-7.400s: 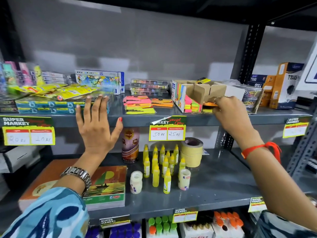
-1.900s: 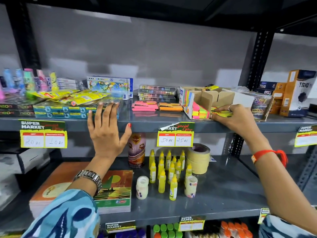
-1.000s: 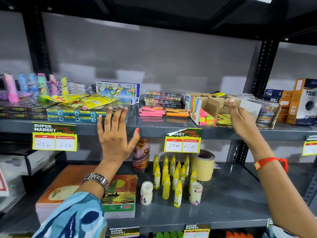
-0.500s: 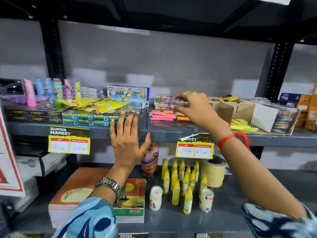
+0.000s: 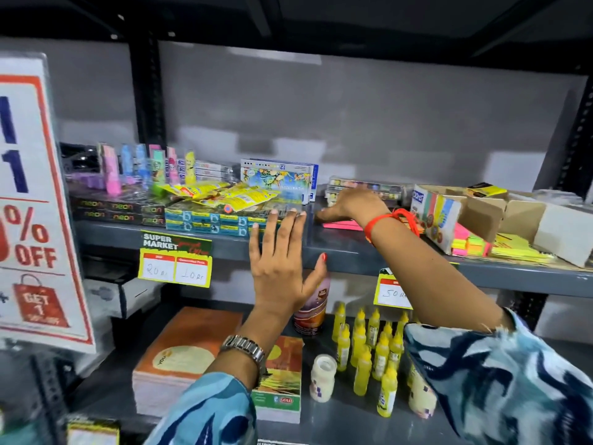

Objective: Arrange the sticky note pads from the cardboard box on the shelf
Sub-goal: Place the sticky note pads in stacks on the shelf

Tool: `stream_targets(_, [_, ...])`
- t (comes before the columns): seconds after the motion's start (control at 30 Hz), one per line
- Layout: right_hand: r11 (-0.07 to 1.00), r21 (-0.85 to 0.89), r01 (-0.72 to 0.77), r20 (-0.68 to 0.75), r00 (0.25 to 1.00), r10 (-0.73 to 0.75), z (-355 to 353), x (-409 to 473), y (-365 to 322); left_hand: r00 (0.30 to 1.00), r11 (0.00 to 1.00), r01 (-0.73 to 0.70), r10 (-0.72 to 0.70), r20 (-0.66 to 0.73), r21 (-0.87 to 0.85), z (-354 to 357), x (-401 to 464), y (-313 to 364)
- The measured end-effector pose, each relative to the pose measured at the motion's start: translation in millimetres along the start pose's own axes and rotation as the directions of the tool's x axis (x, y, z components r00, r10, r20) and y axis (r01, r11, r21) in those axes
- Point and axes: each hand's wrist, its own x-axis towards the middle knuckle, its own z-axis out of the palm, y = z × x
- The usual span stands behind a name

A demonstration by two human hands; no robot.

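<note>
An open cardboard box lies on its side at the right of the grey upper shelf. Neon pink, green and yellow sticky note pads spill from its mouth, and flat yellow pads lie beside them. A pink pad stack sits on the shelf left of the box. My right hand rests palm down over that stack, and what lies under the palm is hidden. My left hand is flat against the shelf's front edge, fingers spread, holding nothing.
Blue and black boxes with yellow packets fill the shelf's left part. Clear cases stand behind my right hand. A sale sign hangs at far left. Yellow glue bottles and notebooks occupy the lower shelf.
My right hand left the cardboard box, swung left and came down onto the pink pad stack. The view shifted left. My left hand stayed on the shelf edge.
</note>
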Motion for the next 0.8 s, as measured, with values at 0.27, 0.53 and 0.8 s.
stream_targets(0.27, [0.992, 0.121, -0.022, 0.062, 0.998, 0.015, -5, 4, -3, 1.000, 1.000, -0.001, 0.001, -0.029, 0.008, 2, 1, 1])
stream_targets(0.53, [0.944, 0.329, 0.015, -0.142, 0.989, 0.034, 0, -9, -4, 1.000, 1.000, 0.007, -0.008, -0.017, -0.012, 0, 1, 1])
stream_targets(0.8, [0.854, 0.489, 0.176, -0.437, 0.897, 0.065, -61, -82, 35, 1.000, 1.000, 0.010, -0.010, -0.006, -0.018, -4, 0, 3])
